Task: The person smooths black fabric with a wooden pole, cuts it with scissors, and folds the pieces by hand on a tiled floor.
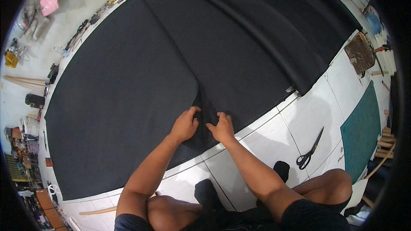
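A broad sheet of black fabric [120,81] spreads over the white floor before me. A long edge crosses it from the far side toward my hands, where one layer lies over another. My left hand [184,125] has its fingers bent around this edge, which is raised slightly just beyond them. Close by on the right, my right hand [222,128] rests on the black layer [231,77], thumb and fingers apart. Black-handled scissors [310,149] lie on the tiles to the right, away from both hands.
Raised folds [257,30] run through the fabric at the right. A green cutting mat [363,128] and a brown, worn block [359,53] lie at far right. A wooden stick [98,211] is near my left leg. Assorted clutter lines the left wall.
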Demonstrator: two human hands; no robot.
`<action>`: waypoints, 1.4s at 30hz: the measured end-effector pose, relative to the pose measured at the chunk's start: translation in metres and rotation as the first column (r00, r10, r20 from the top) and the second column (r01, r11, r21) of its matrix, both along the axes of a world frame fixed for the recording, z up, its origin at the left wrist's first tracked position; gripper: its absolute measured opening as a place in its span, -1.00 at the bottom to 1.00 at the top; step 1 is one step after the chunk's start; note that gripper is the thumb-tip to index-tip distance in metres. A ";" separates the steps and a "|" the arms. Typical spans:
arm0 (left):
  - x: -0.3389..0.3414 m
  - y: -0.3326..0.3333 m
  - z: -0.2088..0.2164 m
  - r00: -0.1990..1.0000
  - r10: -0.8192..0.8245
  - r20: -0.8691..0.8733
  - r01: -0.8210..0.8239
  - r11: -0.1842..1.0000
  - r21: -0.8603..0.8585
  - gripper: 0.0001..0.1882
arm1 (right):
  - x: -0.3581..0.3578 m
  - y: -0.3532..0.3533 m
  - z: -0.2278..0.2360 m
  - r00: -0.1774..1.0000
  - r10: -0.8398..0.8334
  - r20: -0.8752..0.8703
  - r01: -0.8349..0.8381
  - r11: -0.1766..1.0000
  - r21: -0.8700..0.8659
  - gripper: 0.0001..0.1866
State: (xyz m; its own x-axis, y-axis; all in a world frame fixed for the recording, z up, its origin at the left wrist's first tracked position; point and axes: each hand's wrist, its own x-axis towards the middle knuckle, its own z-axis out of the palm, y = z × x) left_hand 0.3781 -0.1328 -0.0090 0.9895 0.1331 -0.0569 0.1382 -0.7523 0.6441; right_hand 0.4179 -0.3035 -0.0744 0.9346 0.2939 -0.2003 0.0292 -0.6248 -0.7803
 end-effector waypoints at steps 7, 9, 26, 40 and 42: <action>0.005 0.020 0.003 0.955 -0.006 -0.295 -0.020 0.996 -0.086 -0.78 | 0.012 -0.005 0.028 0.843 0.289 -0.453 -0.199 0.951 0.236 -0.55; 0.014 0.010 0.010 0.926 0.067 -0.372 -0.129 0.981 -0.143 -0.76 | 0.018 -0.014 0.044 0.811 0.417 -0.410 -0.322 0.904 0.282 -0.60; 0.013 0.009 -0.005 0.879 0.105 -0.465 -0.241 0.939 -0.244 -0.71 | 0.016 -0.013 0.026 0.776 0.334 -0.535 -0.112 0.908 0.403 -0.62; 0.009 0.010 -0.020 0.896 0.103 -0.431 -0.251 0.920 -0.301 -0.76 | 0.012 -0.037 0.004 0.659 0.306 -0.687 0.090 0.875 0.476 -0.65; 0.008 0.010 -0.016 0.866 0.126 -0.485 -0.300 0.905 -0.301 -0.69 | 0.010 -0.036 0.010 0.621 0.294 -0.727 0.135 0.873 0.469 -0.67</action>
State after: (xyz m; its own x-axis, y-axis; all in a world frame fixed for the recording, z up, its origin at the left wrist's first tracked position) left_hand 0.3861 -0.1226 -0.0252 0.7938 0.2218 -0.5662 0.6035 -0.4017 0.6888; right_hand 0.4282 -0.3400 -0.0648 0.4656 0.6092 -0.6420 -0.6688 -0.2328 -0.7060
